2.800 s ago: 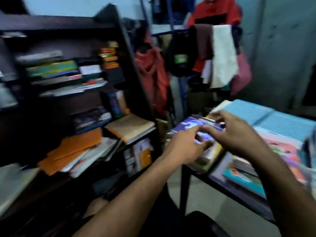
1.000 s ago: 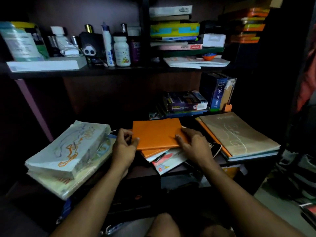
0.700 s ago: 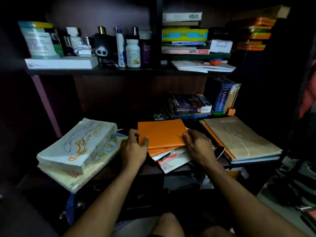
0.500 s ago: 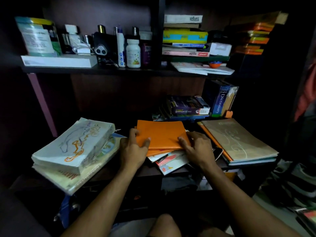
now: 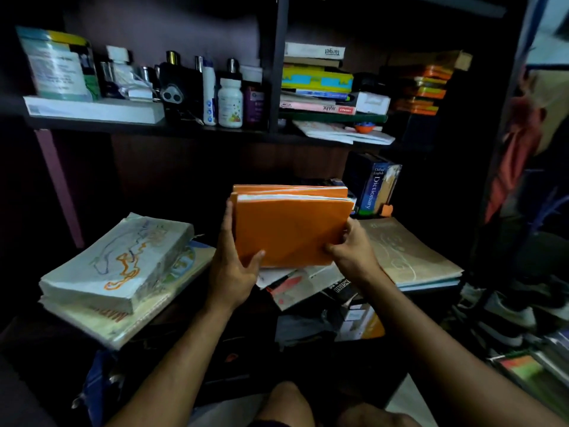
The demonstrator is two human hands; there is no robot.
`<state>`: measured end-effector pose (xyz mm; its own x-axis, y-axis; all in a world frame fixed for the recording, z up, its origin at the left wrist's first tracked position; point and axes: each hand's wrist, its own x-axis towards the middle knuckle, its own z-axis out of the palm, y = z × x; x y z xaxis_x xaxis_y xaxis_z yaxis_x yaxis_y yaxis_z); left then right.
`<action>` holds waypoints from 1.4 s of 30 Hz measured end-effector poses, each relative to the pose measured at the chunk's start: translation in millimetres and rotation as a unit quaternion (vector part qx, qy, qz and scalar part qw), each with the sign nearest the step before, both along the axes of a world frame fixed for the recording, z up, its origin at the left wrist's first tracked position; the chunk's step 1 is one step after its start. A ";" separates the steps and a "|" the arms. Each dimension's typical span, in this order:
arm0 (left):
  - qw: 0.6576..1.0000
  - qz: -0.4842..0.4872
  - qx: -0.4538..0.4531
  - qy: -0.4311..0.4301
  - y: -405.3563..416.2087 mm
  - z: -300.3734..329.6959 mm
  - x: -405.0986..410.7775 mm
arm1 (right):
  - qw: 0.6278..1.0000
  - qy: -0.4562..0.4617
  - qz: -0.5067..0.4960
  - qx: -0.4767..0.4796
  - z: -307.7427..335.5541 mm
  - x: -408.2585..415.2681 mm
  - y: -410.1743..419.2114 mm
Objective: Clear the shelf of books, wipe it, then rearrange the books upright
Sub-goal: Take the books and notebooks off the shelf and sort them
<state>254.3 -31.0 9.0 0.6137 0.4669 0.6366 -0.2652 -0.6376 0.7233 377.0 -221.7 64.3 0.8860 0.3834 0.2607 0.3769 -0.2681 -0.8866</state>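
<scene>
A small stack of orange books (image 5: 289, 229) is lifted clear of the dark shelf (image 5: 191, 131) and tilted toward me. My left hand (image 5: 234, 266) grips its left edge, thumb on the front cover. My right hand (image 5: 354, 251) grips its lower right corner. Beneath them loose booklets (image 5: 301, 285) stay on the shelf. A thick white book pile (image 5: 117, 266) lies at the left and tan folders (image 5: 406, 254) at the right. A blue dictionary (image 5: 374, 186) stands upright behind.
The upper shelf holds bottles (image 5: 229, 103), a white box (image 5: 92, 109) and flat stacks of books (image 5: 317, 84). More orange books (image 5: 421, 90) are stacked at the upper right. Clothes (image 5: 517, 149) hang at the right; shoes (image 5: 505, 312) and books lie on the floor.
Both hands have lifted the orange books off the loose pile and tipped them up; half a second ago they lay flat under my hands. Earlier I faced a table of books at the right.
</scene>
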 end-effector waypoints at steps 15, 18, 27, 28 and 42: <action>0.934 -0.239 -0.248 0.091 -92.2 33.1 -37.2 | 0.998 -0.009 -0.045 0.033 13.2 -109.2 -127.6; 0.878 -0.343 -0.315 0.114 -174.5 40.7 -53.5 | 0.974 0.140 -0.099 0.147 10.7 -162.7 -210.0; 0.740 -0.437 -0.472 0.196 -440.4 63.7 -137.6 | 0.901 0.187 -0.221 0.323 1.2 -328.8 -406.4; 0.740 -0.436 -0.468 0.208 -465.1 61.8 -147.4 | 0.895 0.162 -0.253 0.329 -4.7 -335.5 -408.6; 0.655 -0.625 -0.219 0.364 -575.9 65.9 -197.5 | 0.795 0.081 -0.556 0.230 36.2 -395.4 -598.8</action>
<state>56.8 -606.8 74.9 0.7573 -0.6500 -0.0633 0.1340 0.0598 0.9892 -18.4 -820.5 100.5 0.6466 -0.7628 -0.0062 0.0041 0.0115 -0.9999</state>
